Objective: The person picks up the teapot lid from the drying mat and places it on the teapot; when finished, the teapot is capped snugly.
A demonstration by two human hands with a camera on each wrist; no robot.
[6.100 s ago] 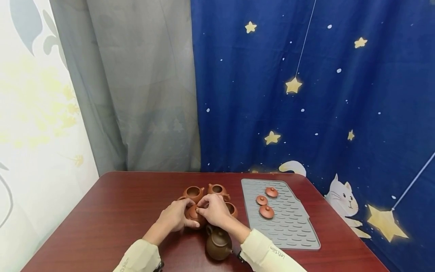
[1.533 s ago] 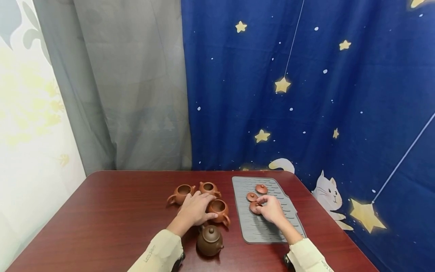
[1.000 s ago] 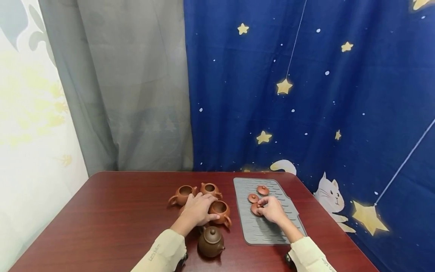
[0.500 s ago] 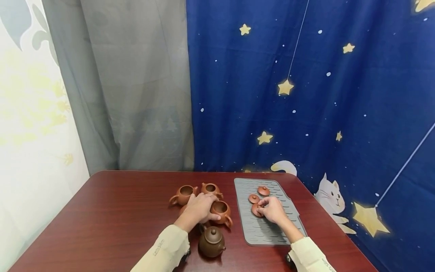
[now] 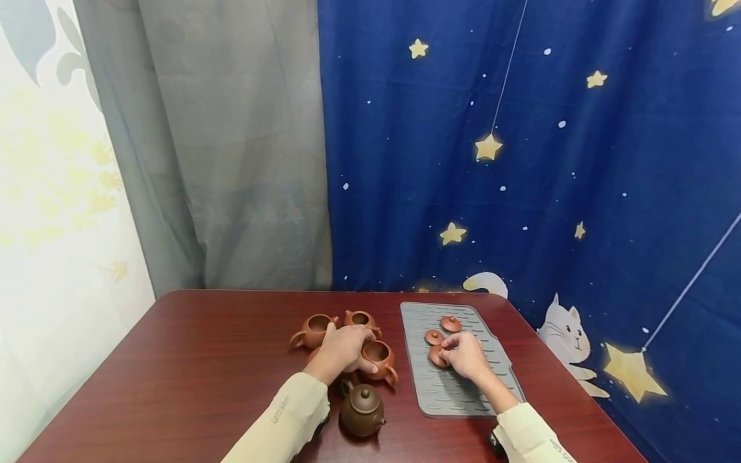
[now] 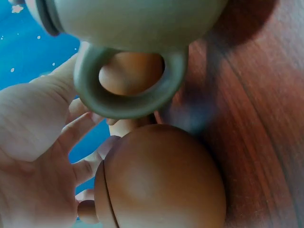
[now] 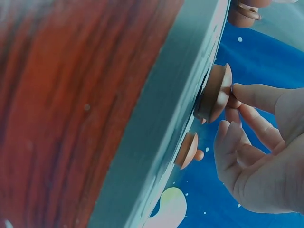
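Observation:
My left hand [image 5: 343, 350] reaches over a lidded reddish-brown teapot [image 6: 161, 175] to an open teapot [image 5: 379, 361] beside it. Its thumb and fingers lie at either side of that open teapot; the hand hides the spout. In the left wrist view, the lidded teapot sits under the palm. Over on the grey mat, my right hand [image 5: 466, 357] pinches the knob of a teapot lid [image 5: 438, 357] between thumb and fingertips. In the right wrist view, this lid [image 7: 216, 92] is slightly tilted, and I cannot tell if it still touches the mat.
Two more lids, a small one [image 5: 434, 337] and a larger one [image 5: 451, 323], lie on the mat [image 5: 440, 399]. Two open teapots stand farther back, at left [image 5: 315, 333] and middle [image 5: 360, 318]. A dark brown lidded teapot [image 5: 363, 415] stands nearest me.
Six seconds ago both hands were at the now lidded teapot. Since then my right hand has moved right to the lid on the mat, and my left to the open teapot. Lately little moves.

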